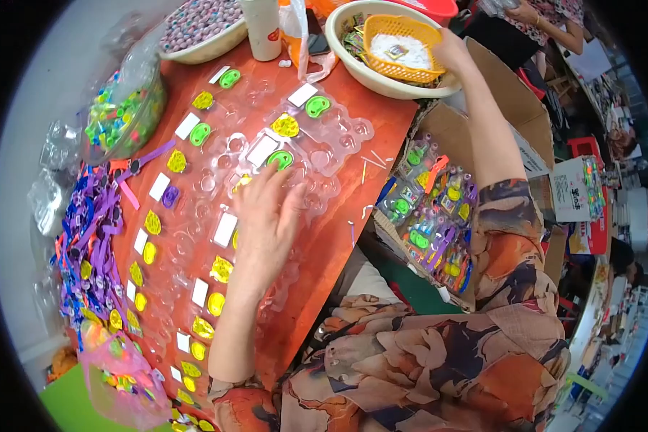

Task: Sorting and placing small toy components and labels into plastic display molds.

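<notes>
While purple straps (86, 237) crowd the frame's left edge, the left hand (266, 216) lies fingers spread, flat on clear blister trays (295, 137) mid-surface (381, 122); bare red strip just right of it. Upper right, the right hand (450, 50) pinches the orange basket (403, 47) rim inside a cream bowl (353, 54) at the surface's edge.

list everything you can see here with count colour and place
table: one, red-brown, centre
clear blister trays: several, laid in rows on table
oval toy pieces: many, yellow and green, in trays
bowl: one, cream, top right
basket: one, orange, inside bowl
cardboard box: one, brown, right, holds filled packs
purple straps: pile, left edge
white bottle: one, top centre
left hand: flat on a tray
right hand: at basket rim
</notes>
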`<state>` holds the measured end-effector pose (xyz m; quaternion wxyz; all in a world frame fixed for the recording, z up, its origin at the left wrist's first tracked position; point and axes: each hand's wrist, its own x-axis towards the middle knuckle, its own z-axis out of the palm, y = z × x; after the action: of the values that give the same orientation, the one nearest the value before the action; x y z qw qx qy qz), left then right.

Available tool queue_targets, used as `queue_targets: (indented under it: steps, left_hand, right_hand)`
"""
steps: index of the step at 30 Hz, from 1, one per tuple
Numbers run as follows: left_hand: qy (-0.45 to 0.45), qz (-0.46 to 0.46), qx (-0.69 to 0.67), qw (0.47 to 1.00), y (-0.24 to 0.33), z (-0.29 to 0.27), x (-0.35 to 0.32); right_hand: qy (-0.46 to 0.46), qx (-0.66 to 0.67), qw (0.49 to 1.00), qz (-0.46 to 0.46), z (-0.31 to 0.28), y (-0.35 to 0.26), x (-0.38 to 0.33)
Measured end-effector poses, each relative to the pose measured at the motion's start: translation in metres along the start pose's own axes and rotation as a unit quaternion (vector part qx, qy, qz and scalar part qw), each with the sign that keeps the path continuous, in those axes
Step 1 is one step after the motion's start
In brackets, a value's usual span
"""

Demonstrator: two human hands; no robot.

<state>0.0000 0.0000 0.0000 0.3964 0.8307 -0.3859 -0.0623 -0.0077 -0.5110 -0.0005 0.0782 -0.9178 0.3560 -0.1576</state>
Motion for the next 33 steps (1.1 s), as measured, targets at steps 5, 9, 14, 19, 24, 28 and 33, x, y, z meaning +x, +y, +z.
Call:
queue_targets:
  steps: [5,9,14,19,24,28,33]
  left_hand:
    - [-0.042,-0.149,-0.435,0.887,0.025,0.016,-0.002]
    - [0.050,-0.198,-0.673,0.711,0.045,0.037,-0.010]
    - [0.093,-0.169,-0.710,0.677,0.028,0.017,-0.044]
    - [0.195,-0.179,-0.677,0.687,0.001,0.002,-0.073]
    - [0.223,-0.152,-0.671,0.690,-0.021,-0.003,-0.079]
    - [0.225,-0.140,-0.662,0.701,-0.011,-0.008,-0.082]
    - [0.223,-0.175,-0.691,0.665,-0.032,0.004,-0.093]
  right_hand:
    - [0.114,0.064,0.981,-0.145,-0.055,-0.055,-0.040]
    - [0.007,0.169,0.958,-0.233,-0.073,-0.135,-0.126]
    - [-0.045,0.326,0.873,-0.360,-0.037,-0.206,-0.208]
    - [-0.077,0.272,0.909,-0.306,-0.027,-0.245,-0.244]
    - [-0.085,0.307,0.873,-0.369,-0.022,-0.259,-0.236]
    - [-0.104,0.282,0.838,-0.455,-0.022,-0.273,-0.273]
    - [-0.173,0.172,0.833,-0.497,-0.016,-0.290,-0.303]
